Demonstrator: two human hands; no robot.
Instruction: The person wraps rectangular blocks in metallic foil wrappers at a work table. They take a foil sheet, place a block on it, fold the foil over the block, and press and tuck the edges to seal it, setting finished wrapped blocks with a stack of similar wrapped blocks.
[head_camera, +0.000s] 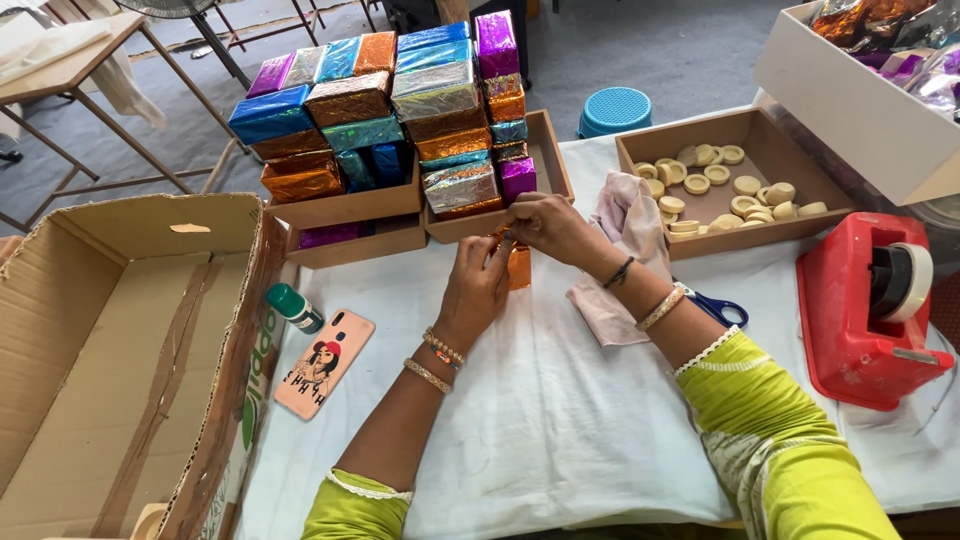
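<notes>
Here both hands, left (478, 283) and right (548, 225), are closed on the orange packet (518, 266) at the worktop (540, 400) centre, phone (322, 362) at 8 o'clock; a slack pinch could let the foil fold spring open or tear

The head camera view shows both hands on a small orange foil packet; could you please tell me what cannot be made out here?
- Small orange foil-wrapped packet: mostly covered by the left hand and right hand; its shape is unclear.
- Blue-handled scissors: blades hidden under the right forearm.
- Red plastic tape dispenser: the tape end is too small to see.
- White box of foil sheets: cut off by the top and right edges.
</notes>
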